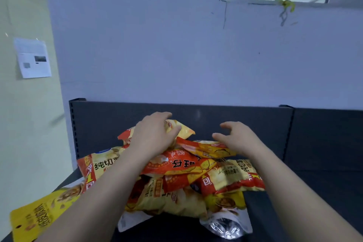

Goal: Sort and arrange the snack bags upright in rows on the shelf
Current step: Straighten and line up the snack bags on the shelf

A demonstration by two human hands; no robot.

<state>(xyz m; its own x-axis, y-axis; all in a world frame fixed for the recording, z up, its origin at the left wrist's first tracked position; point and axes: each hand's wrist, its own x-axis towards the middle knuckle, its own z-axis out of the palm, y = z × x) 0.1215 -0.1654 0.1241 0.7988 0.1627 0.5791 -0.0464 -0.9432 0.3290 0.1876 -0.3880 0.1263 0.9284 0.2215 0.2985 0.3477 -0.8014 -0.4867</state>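
A heap of red and yellow snack bags [182,165] lies jumbled on the dark shelf [306,179]. My left hand [155,131] grips the topmost yellow bag [181,128] at the back of the heap, thumb and fingers curled round it. To the right, my right hand [237,136] hovers just above a flat red and yellow bag [206,148], fingers spread and loosely bent, holding nothing. A plain yellow bag [39,214] lies flat at the shelf's front left corner. A silver foil pouch [225,226] pokes out from under the heap at the front.
The shelf's dark back panel [225,118] stands right behind the heap, with a slotted upright [73,127] on its left and another [288,129] on the right. A second shelf bay continues to the right. A paper notice [32,58] hangs on the left wall.
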